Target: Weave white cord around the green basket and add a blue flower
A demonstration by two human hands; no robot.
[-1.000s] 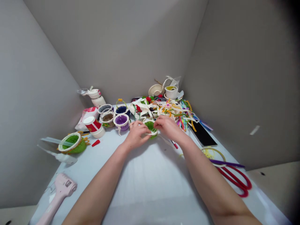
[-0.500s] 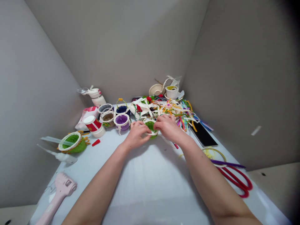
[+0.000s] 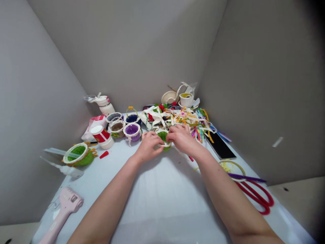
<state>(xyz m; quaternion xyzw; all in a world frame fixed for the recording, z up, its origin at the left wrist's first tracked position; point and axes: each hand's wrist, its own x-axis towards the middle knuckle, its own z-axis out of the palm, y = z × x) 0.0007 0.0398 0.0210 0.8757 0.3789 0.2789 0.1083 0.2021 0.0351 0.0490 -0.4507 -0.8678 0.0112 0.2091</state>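
Note:
A small green basket [image 3: 163,135] with a white rim stands on the white table between my two hands. My left hand [image 3: 149,146] is closed on its left side, fingertips at the near rim. From the right, my right hand [image 3: 180,136] pinches the rim, and its fingers cover part of the edge. A strip of white trim trails from the basket toward my right wrist. Just behind the hands lies a heap of white lace and colourful ribbons [image 3: 159,117].
Several small baskets, among them a purple one [image 3: 132,130], stand at the back left. A white bottle with a red label [image 3: 102,137], a green basket [image 3: 86,158] and a pink glue gun [image 3: 67,203] are on the left. On the right lie a phone [image 3: 219,145] and red-handled scissors [image 3: 261,196].

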